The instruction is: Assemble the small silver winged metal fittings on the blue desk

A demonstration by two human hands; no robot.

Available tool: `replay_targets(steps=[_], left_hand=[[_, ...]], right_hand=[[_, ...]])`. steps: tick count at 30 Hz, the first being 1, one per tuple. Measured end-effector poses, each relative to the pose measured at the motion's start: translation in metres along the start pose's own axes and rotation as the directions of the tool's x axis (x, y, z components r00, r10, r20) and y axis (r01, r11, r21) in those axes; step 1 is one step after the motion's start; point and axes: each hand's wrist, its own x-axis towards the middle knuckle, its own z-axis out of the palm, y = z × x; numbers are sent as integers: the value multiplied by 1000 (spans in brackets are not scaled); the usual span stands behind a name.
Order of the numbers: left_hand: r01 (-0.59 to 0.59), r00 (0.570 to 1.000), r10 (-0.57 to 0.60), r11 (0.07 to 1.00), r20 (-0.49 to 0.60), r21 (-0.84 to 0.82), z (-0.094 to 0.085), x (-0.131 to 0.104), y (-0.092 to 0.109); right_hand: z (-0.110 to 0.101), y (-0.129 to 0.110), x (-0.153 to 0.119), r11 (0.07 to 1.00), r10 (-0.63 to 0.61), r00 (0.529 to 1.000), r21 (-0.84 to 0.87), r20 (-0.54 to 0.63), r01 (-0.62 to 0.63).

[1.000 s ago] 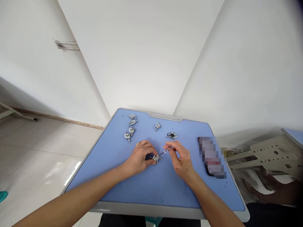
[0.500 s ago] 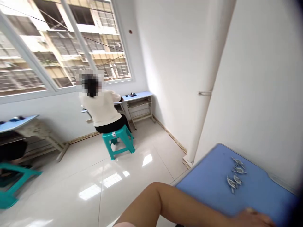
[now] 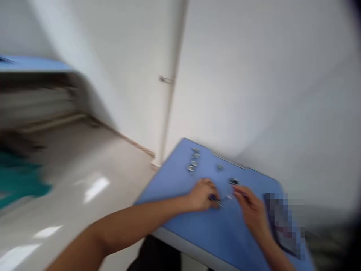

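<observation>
"Where is the small metal part (image 3: 219, 203)?"
"Above or on the blue table (image 3: 225, 233), at the left hand (image 3: 204, 195), its fingers curled narrowly around it."
"Which way does it point?"
"It's blurred; a thin end seems to slant rightward and toward the wearer."
"And the right hand (image 3: 251, 209)?"
"To the right, farther from the part than the left. I cannot tell whether its fingers are closed or holding anything."

Left hand (image 3: 203, 194) holds metal part (image 3: 219, 203); right hand (image 3: 251, 207) over blue desk (image 3: 217, 231).
</observation>
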Motion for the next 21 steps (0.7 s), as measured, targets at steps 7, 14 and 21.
replay_targets(steps=[7, 14, 21], left_hand=[[-36, 997, 44, 991, 60, -127, 22, -3, -28], [14, 996, -4, 994, 93, -108, 18, -3, -22], [35, 993, -22, 993, 112, -116, 17, -2, -21]], right_hand=[[-48, 40, 6, 1000, 14, 995, -19, 98, -12], [-47, 44, 9, 996, -93, 982, 8, 165, 92], [-30, 44, 7, 997, 7, 998, -71, -64, -11]])
